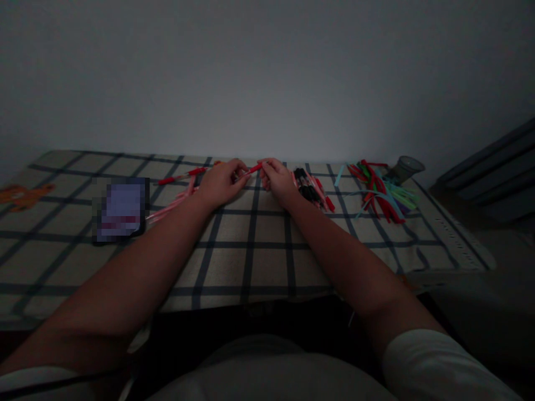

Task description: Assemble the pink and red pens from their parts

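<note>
Between my hands is a slim red pen (254, 168), held slightly tilted above the table. My left hand (221, 181) pinches its left end with bent fingers. At its other end, my right hand (278, 179) has its fingers closed on the tip. Pink stick-like pieces (179, 199) lie beside my left wrist, partly hidden by it. Behind them rests a red-ended pen (181, 176). Right of my right hand is a group of black pens (306, 185) with pink and red pieces (328, 200) alongside.
A checked cloth (267, 262) covers the table, which stands against a plain wall. A dark phone or tablet (123, 209) lies left, with an orange figure (25, 196) beyond. Colourful strips (382, 195) are heaped at right beside a clear cup (405, 167).
</note>
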Motion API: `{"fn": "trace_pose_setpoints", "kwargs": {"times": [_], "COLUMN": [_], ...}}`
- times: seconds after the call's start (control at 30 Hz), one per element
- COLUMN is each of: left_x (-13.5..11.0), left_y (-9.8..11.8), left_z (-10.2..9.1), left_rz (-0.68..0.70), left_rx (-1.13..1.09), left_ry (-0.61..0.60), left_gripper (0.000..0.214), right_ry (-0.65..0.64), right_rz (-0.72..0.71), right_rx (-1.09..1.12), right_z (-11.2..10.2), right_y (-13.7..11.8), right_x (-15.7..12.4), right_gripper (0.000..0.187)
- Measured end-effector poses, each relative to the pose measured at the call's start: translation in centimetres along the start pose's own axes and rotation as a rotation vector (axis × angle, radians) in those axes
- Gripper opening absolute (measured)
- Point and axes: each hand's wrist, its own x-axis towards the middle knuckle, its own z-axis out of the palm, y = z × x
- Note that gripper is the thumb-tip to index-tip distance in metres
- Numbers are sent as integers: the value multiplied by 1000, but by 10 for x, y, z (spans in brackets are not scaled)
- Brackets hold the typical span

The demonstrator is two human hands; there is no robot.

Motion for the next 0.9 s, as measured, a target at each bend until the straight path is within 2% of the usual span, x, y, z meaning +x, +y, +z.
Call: {"fn": "trace_pose_setpoints", "kwargs": {"times": [0.2, 0.53, 0.9], "left_x": [0, 0, 0], "left_y": [0, -1, -2], "left_z": [1, 1, 2], "left_rz": [-17, 7, 10], "left_rx": [-2, 2, -5], "left_ry": [2, 34, 34], "left_gripper": [40, 42, 44], "right_ry": [-9, -14, -32], "right_rz": [-22, -36, -123], "right_rx": [13, -161, -134], "right_z": [-1, -4, -4], "right_y": [5, 6, 9], "right_x": [3, 2, 6], "right_gripper": [17, 41, 32]}}
